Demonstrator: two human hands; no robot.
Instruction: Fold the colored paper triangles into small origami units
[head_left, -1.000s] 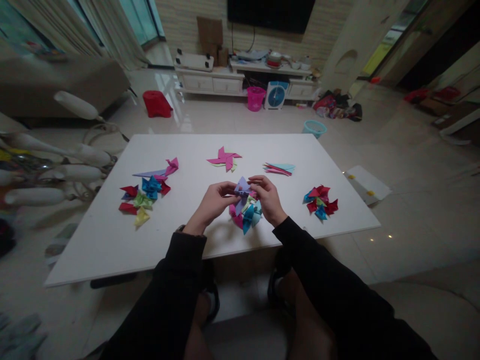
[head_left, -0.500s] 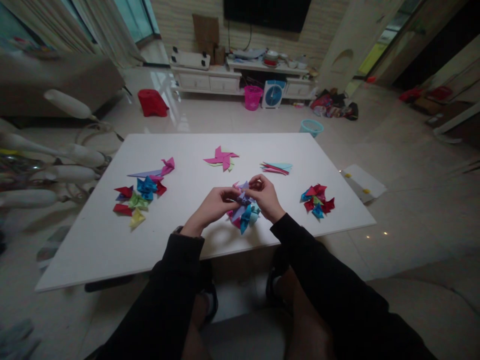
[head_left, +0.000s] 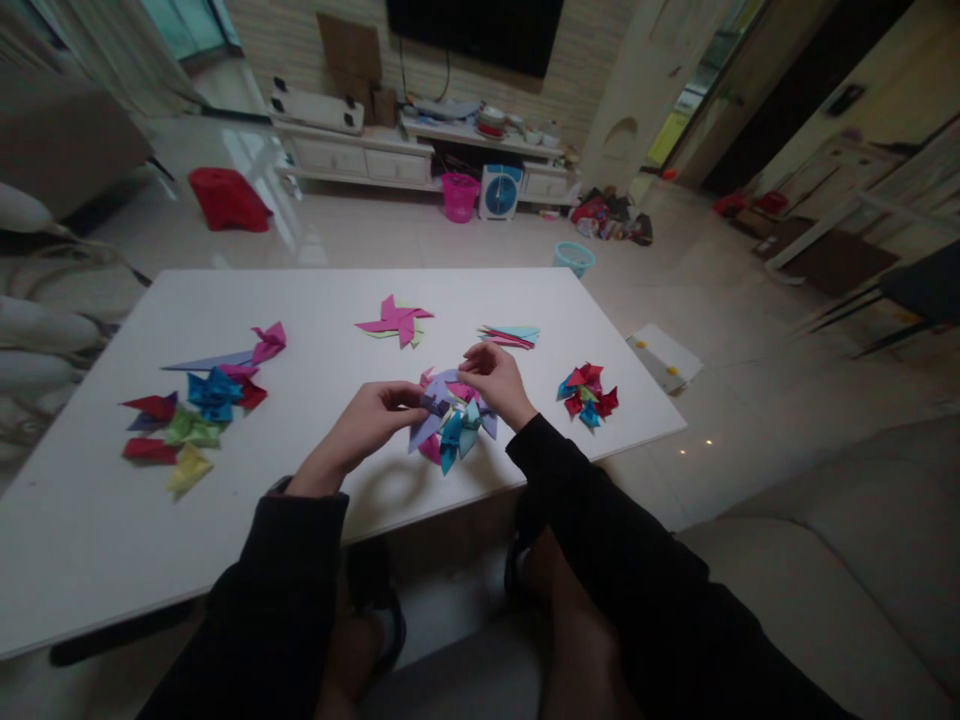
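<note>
A folded-paper origami flower (head_left: 450,440) in purple, pink, blue and pale teal is between my hands, near the table's front edge. My left hand (head_left: 379,420) pinches a purple petal on its left side, thumb and forefinger closed. On the upper right of the flower, my right hand (head_left: 496,380) has its thumb and forefinger closed at a purple part; its other fingers are curled. To the right lies a smaller red and blue origami flower (head_left: 589,393). Behind my hands sit a pink and green paper pinwheel (head_left: 397,320) and a stack of folded paper strips (head_left: 510,336).
Several loose origami pieces, among them a blue one (head_left: 215,395) and a yellow one (head_left: 189,468), lie on the left of the white table (head_left: 300,300). Beyond it stand a red stool (head_left: 229,200), a pink basket (head_left: 459,197) and a light-blue bin (head_left: 574,258).
My view has turned right, so the table sits further left. My hands have moved apart on the flower, and more of its middle now shows between them.
</note>
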